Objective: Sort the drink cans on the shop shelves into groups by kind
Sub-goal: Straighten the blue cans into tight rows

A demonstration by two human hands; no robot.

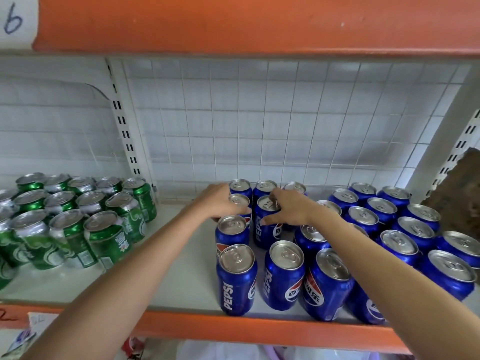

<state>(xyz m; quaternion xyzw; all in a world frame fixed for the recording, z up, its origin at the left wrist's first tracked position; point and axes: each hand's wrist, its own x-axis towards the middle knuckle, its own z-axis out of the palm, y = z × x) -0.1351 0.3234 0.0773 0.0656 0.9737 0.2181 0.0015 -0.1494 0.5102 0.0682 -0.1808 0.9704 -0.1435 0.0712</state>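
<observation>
A: On the shelf [181,279], blue cans [283,276] sat right, green cans [78,222] left. Left hand [220,201] gripped one blue can; right hand [288,209] pinched another.
B: Suggest sliding them upright, rows tight.

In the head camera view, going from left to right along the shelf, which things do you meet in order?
green cans → bare shelf gap → left hand → right hand → blue Pepsi cans on the right → brown board at the edge.
</observation>
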